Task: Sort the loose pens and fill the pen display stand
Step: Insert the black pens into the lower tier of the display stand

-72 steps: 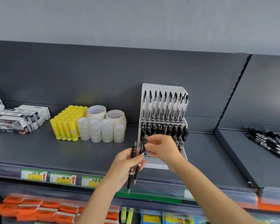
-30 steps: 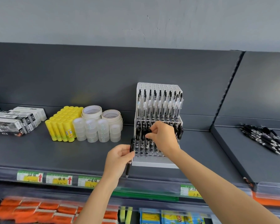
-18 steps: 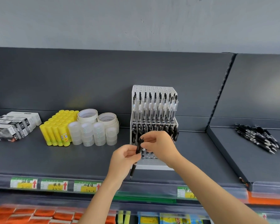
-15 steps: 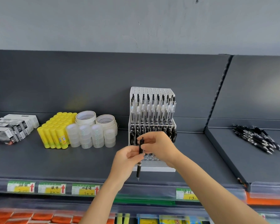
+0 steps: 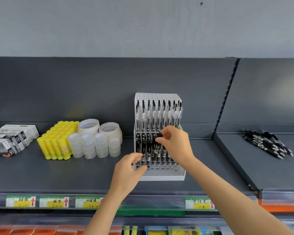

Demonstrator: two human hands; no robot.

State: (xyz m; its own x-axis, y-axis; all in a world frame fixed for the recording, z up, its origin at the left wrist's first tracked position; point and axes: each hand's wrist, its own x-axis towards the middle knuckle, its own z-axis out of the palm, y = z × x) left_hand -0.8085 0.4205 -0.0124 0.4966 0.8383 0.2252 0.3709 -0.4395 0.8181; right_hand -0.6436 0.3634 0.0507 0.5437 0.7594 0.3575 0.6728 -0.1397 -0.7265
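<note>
Centre frame, the right hand point(image 5: 172, 143) is pinching a black pen point(image 5: 159, 135) upright; best dropping it straight into the pen display stand's point(image 5: 157, 96) free hole.

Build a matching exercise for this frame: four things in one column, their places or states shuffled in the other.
Things:
1 glue sticks
2 loose pens
3 pen display stand
4 right hand

Places or states:
A lying on the right shelf section
B pinching a black pen at the stand
C yellow, left of the tape rolls
D white, mid-shelf

Pairs: 1-C; 2-A; 3-D; 4-B
</note>
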